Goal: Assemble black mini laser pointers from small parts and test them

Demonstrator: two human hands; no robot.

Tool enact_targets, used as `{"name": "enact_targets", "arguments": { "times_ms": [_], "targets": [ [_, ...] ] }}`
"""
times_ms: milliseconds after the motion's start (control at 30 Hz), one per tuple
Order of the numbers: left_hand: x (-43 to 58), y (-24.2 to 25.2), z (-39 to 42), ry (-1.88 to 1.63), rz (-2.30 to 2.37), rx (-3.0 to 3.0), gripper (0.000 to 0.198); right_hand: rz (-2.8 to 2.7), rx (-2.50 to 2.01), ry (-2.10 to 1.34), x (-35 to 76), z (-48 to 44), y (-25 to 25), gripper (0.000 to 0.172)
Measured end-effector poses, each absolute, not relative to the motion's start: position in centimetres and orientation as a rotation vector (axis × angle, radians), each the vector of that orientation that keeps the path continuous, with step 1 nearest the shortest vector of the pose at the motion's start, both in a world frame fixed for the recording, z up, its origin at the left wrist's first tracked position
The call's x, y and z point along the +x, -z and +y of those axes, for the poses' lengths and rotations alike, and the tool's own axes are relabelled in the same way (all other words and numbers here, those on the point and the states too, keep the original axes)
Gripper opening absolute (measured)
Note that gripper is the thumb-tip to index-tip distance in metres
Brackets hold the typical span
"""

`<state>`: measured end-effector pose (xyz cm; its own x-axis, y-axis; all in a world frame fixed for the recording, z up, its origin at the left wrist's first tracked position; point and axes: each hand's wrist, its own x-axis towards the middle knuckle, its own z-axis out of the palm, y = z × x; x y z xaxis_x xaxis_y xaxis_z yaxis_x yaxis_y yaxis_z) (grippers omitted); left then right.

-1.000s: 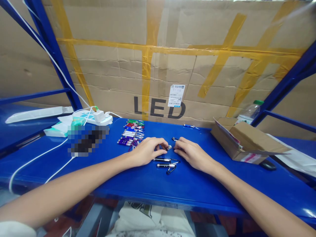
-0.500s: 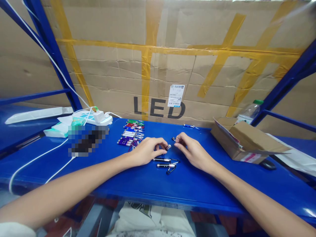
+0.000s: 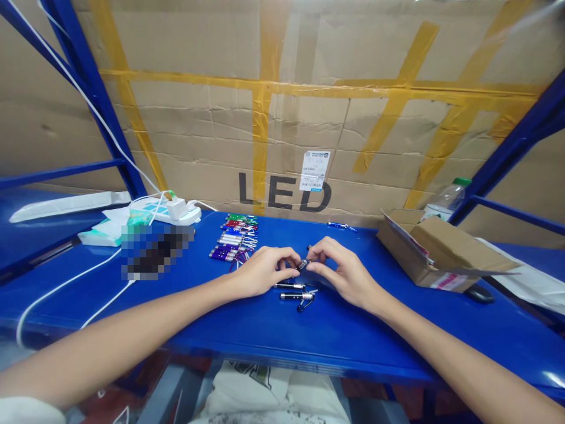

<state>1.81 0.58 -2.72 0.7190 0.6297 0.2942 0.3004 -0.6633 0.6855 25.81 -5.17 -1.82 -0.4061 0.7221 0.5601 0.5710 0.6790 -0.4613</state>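
My left hand (image 3: 267, 272) is closed, its thumb and fingers pinching a small black keychain flashlight (image 3: 302, 265) with a silvery end. From the other side, my right hand (image 3: 342, 268) has its thumb and fingertips on that flashlight's upper end. Just beyond my right fingertips lies a small black piece (image 3: 309, 248), partly hidden. Below my left fingers a black flashlight (image 3: 289, 286) and a second black flashlight (image 3: 292, 296) lie flat with their cord loops to the right. A row of flashlights (image 3: 233, 240) in green, red, blue, silver and purple lies left of my hands.
On the blue table (image 3: 265, 335), a blue flashlight (image 3: 339, 225) lies by the cardboard wall (image 3: 198, 129). At right stand an open carton (image 3: 410, 259), a black mouse (image 3: 479, 294) and a bottle (image 3: 448, 197). A power strip (image 3: 188, 213), cables and a tissue pack (image 3: 101, 229) are at left.
My right hand has moved left and closed on the end of the black flashlight that my left hand holds. My left hand has barely moved.
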Motion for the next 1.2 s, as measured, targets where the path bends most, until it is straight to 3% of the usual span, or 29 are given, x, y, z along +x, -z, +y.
{"name": "enact_targets", "arguments": {
  "times_ms": [533, 667, 867, 1200],
  "targets": [
    [1.67, 2.53, 0.34, -0.702, 0.656, 2.457, 0.015, -2.053, -0.989, -0.496, 25.81, -4.97, 1.87, 0.009],
    [1.62, 2.58, 0.29, -0.7, 0.643, 2.518, 0.014, -2.053, -0.992, -0.529, 25.72, -4.9, 1.83, 0.016],
    [1.67, 2.48, 0.36, -0.699, 0.658, 2.451, 0.013, -2.082, -0.995, -0.439, 25.79, -5.01, 1.77, 0.026],
    [1.67, 2.33, 0.45, -0.705, 0.768, 2.37, 0.016, -2.121, -1.046, -0.236, 25.89, -5.18, 1.64, 0.016]
  ]
}}
